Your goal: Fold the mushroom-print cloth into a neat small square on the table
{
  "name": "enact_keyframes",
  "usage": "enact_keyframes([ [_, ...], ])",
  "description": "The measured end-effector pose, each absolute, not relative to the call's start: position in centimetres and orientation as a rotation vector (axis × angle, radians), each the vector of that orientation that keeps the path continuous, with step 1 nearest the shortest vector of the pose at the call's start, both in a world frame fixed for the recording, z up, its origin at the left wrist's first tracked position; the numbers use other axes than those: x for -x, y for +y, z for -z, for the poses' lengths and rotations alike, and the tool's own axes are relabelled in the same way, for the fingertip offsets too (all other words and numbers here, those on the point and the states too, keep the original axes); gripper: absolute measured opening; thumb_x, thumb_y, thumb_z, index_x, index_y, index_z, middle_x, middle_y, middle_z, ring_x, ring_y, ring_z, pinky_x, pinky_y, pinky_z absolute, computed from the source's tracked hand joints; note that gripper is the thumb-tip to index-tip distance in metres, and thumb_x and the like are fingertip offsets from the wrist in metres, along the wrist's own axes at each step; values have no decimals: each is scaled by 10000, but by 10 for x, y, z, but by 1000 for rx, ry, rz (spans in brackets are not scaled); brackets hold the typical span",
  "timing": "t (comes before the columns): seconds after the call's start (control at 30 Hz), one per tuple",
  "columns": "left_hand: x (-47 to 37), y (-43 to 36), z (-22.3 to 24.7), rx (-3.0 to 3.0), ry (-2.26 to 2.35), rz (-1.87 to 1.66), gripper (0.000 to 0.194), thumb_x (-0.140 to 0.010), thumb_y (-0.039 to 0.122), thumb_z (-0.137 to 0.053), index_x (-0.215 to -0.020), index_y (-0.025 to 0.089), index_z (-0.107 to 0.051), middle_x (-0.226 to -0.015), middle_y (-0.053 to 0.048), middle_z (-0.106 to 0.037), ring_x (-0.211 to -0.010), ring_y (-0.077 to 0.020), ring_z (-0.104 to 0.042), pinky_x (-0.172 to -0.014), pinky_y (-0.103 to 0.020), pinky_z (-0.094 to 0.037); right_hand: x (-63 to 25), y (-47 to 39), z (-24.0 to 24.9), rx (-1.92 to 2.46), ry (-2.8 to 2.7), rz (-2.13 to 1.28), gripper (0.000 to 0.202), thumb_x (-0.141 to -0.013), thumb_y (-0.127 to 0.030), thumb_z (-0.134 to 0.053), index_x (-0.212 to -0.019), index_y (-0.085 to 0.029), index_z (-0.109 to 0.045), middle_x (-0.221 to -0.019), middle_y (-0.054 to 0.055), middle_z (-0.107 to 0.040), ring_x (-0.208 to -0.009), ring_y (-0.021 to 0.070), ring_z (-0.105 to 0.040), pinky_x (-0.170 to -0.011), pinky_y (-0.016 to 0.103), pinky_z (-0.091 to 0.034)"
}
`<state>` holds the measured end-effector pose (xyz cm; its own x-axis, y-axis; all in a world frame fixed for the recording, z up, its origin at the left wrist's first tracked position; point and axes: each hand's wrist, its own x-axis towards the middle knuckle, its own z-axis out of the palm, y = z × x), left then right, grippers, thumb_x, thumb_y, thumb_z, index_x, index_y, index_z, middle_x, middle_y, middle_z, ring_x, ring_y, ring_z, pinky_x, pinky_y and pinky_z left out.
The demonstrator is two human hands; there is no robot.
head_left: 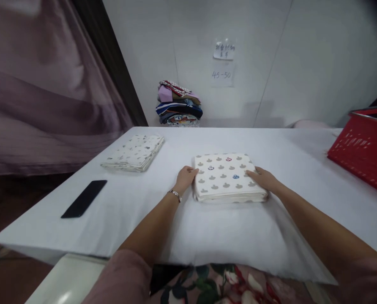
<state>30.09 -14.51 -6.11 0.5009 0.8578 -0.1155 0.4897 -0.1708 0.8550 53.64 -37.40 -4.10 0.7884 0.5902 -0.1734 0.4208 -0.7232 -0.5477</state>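
Note:
A folded white cloth [228, 174] with grey duck-like shapes and a few red and blue ones lies flat on the white table in front of me. My left hand [186, 176] grips its left edge, thumb on top and fingers curled at the side. At the right edge, my right hand [262, 177] holds it the same way, the thumb over the upper face and the other fingers mostly hidden. Below the cloth, a thin whitish sheet [236, 240] drapes toward my lap; I cannot tell its material.
Another folded white patterned cloth [133, 153] lies at the left, behind a flat black phone-like slab [84, 198]. A stack of folded fabrics [179, 104] stands at the far edge by the wall. On the right sits a red plastic basket [362, 147]. A pinkish curtain [49, 84] hangs left.

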Motion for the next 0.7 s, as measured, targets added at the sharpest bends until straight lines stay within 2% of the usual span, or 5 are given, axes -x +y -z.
enact_keyframes([
  [0.1, -278, -163, 56, -1709, 1033, -419, 278, -719, 437, -640, -761, 178, -550, -678, -5, -612, -520, -97, -519, -515, -224, -406, -532, -392, 43, 2459, -723, -497, 787, -751, -652, -504, -1352, -147, -448, -1286, 158, -538, -1129, 315, -535, -946, 398, -422],
  [0.2, -261, -178, 50, -1666, 984, -388, 289, -693, 433, -662, -698, 178, -526, -564, 29, -535, -466, -79, -465, -460, -207, -366, -530, -411, 47, 2373, -699, -566, 841, -715, -692, -516, -1368, -169, -427, -1147, 174, -615, -863, 288, -641, -743, 390, -511],
  [0.3, -250, -191, 51, -1664, 943, -392, 342, -712, 499, -624, -665, 177, -518, -516, 34, -506, -458, -81, -453, -456, -206, -361, -527, -425, 50, 2338, -723, -562, 831, -715, -694, -510, -1356, -172, -440, -977, 143, -663, -651, 228, -626, -596, 354, -500],
  [0.57, -246, -216, 59, -1774, 1033, -631, 437, -746, 613, -523, -638, 190, -503, -529, 34, -513, -514, -99, -466, -519, -222, -357, -504, -443, 57, 2325, -767, -163, 594, -783, -614, -455, -1180, -193, -591, -710, 19, -619, -645, 177, -568, -630, 297, -444],
  [0.7, -239, -222, 58, -1842, 1044, -609, 436, -779, 591, -475, -608, 191, -495, -512, 32, -493, -509, -106, -446, -513, -226, -334, -496, -448, 59, 2323, -795, -123, 544, -819, -571, -426, -1161, -186, -601, -768, 42, -637, -703, 191, -579, -662, 305, -448],
])
